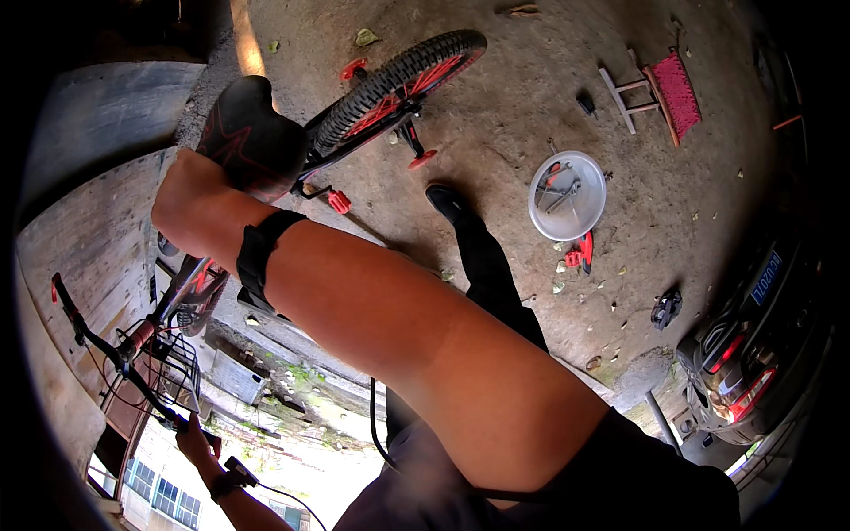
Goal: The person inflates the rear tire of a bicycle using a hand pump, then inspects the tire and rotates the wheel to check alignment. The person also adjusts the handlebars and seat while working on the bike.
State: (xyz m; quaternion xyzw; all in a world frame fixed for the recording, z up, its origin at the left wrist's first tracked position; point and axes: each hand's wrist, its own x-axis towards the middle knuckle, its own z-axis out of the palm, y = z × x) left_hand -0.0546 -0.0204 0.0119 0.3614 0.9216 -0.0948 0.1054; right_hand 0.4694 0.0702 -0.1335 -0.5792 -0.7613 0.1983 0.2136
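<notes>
A bicycle stands along my left side, its rear tyre (pixel 354 115) knobby with red spokes. My right arm reaches across to the black saddle (pixel 252 133). The right hand (pixel 183 190) is closed on the saddle's edge, its fingers mostly hidden. Lower left, my left hand (pixel 195 442) is wrapped round one end of the black handlebar (pixel 133 376). Each wrist carries a black strap. A wire basket (pixel 181 363) sits near the handlebar. A red pedal (pixel 339 202) shows beside the saddle.
A white basin (pixel 598 208) holding wrenches stands on the dirt floor. Beside it lies a red tool (pixel 583 252); farther right is a black pedal-like part (pixel 666 307). A pink-seated stool (pixel 677 93) stands far right. A vehicle's tail light (pixel 753 394) is lower right. My shoe (pixel 447 202) is near the bicycle.
</notes>
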